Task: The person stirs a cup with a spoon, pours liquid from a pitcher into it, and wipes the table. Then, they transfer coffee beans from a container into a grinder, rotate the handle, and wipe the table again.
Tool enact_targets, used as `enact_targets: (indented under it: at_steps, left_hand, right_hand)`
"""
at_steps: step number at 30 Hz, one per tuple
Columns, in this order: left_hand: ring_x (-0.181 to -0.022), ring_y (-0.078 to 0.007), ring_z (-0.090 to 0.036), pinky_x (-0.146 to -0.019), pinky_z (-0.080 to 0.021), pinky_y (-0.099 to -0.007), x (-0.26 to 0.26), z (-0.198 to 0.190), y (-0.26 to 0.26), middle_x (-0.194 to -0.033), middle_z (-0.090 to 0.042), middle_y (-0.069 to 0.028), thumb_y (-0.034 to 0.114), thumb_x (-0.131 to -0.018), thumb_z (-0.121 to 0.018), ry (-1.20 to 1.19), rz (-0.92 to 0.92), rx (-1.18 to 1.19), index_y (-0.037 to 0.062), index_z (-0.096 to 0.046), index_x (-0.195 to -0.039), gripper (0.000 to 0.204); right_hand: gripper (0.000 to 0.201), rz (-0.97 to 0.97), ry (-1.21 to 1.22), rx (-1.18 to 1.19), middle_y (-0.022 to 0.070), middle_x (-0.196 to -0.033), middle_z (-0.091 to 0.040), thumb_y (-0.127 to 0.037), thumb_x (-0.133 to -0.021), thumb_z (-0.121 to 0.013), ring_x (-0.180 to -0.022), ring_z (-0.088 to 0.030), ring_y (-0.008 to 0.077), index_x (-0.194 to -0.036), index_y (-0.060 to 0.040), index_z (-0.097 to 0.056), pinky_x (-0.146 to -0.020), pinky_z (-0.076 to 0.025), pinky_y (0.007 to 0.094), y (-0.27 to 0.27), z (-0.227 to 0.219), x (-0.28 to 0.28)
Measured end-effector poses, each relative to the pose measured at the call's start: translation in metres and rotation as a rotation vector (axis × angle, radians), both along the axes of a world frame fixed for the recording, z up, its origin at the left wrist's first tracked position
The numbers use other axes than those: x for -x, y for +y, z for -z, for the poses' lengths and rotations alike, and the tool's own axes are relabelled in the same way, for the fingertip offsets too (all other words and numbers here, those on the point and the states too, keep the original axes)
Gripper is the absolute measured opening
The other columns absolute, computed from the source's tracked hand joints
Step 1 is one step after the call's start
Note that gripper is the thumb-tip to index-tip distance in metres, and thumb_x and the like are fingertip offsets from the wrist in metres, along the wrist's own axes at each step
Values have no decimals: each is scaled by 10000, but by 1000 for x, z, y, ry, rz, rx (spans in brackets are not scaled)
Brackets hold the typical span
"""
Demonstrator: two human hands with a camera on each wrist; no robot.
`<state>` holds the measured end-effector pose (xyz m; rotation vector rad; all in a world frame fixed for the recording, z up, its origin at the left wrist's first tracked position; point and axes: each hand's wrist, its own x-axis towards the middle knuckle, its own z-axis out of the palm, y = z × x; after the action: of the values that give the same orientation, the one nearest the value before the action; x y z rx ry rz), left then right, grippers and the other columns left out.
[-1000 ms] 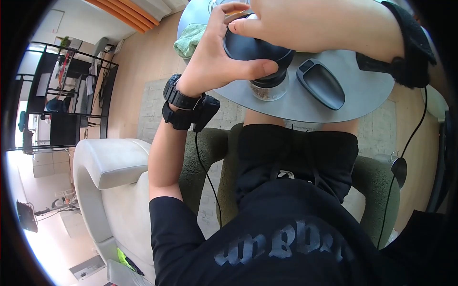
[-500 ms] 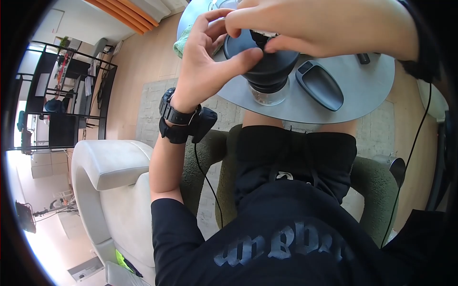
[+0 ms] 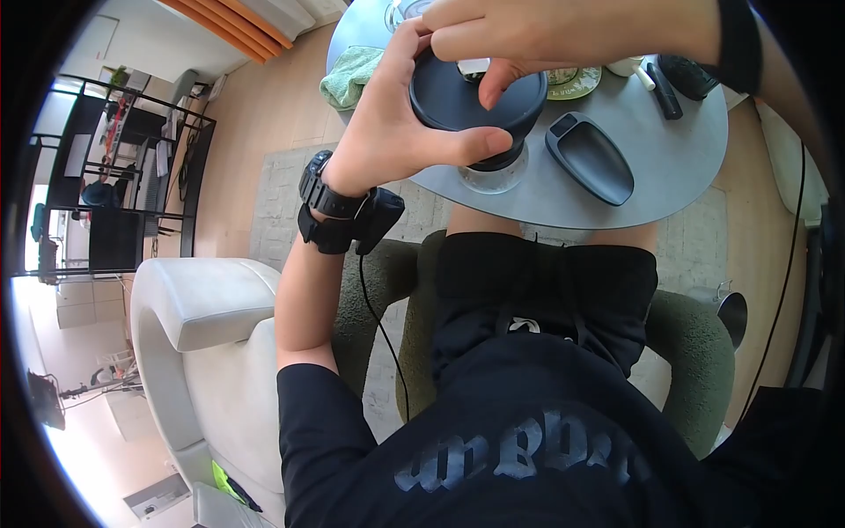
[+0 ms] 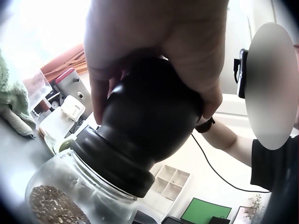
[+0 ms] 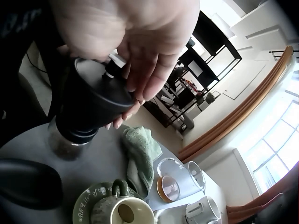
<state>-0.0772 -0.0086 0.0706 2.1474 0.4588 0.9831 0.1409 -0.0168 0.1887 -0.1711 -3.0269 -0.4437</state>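
Observation:
A black hand coffee grinder (image 3: 471,92) stands on the grey table (image 3: 634,201), leaning slightly. My left hand (image 3: 387,123) grips its wide upper body, thumb on the near side and fingers round the far side. Below sits a clear glass jar (image 4: 93,186) with brown coffee grounds (image 4: 55,207) inside. Over the lid, my right hand (image 3: 537,31) curls its fingers round the crank on top. A short metal piece (image 5: 113,66) of that crank shows beside the fingers in the right wrist view; its grip end is hidden by the hand.
A black oval dish (image 3: 594,163) lies right of the grinder. A green cloth (image 3: 352,75) is at the table's left edge. Farther back stand a mug (image 5: 128,212) on a green saucer (image 5: 83,200) and a clear glass vessel (image 5: 180,175). A small black stick (image 3: 664,92) lies at the right.
My right hand has swung round above the lid with the crank, uncovering the saucer and black items behind. My left hand loosened its thumb and fingers, then closed round the grinder again.

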Motion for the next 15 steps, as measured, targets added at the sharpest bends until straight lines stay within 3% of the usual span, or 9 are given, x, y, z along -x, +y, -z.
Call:
enact_targets:
  at_steps: [3,6,8,10,12,15]
  left_hand:
    - [-1181,-179,-547,-1006,-463,-314,3,2,8,-1281,-560,-110,325,-620,-966,5,69,-3,-20,-399,-1438,1053]
    - [-1262,-230,-509,-1069,-412,-372,1,2,1,-1317,-540,-111,343,-652,-893,0,19,7,42,-461,-1462,966]
    - [-1214,-228,-531,-1054,-416,-372,4,-4,12,-1271,-562,-101,337,-658,-891,117,43,-239,48,-478,-1437,928]
    - [-1179,-225,-542,-1039,-421,-373,3,0,18,-1236,-574,-93,333,-662,-889,110,78,-297,52,-493,-1410,892]
    - [-1158,-222,-543,-1023,-427,-374,3,15,18,-1214,-574,-89,331,-665,-887,-24,116,-169,51,-506,-1380,857]
    - [-1196,-219,-526,-1019,-432,-371,4,14,26,-1259,-544,-100,337,-659,-890,-28,224,-214,62,-511,-1366,848]
  right_hand:
    - [314,27,-63,-23,148,-790,-668,-306,-973,-624,-833,-692,333,-897,-1,-619,-733,-556,406,5,-3,4]
    - [250,163,-14,-25,145,-805,-679,-255,-969,-609,-824,-694,332,-941,-8,-638,-713,-555,416,0,8,8]
    - [210,231,35,9,153,-811,-687,-214,-958,-598,-817,-698,334,-985,-12,-651,-702,-555,428,-3,17,10]
    - [204,295,-39,26,162,-818,-693,-180,-941,-593,-810,-704,333,-1035,-11,-657,-682,-557,433,-11,11,13]
    - [232,336,-182,26,165,-837,-696,-158,-931,-590,-818,-709,329,-1092,-3,-650,-666,-563,431,-15,-6,17]
    - [284,379,-263,33,168,-892,-700,-145,-931,-588,-859,-715,328,-1163,12,-631,-676,-573,432,-25,-18,23]
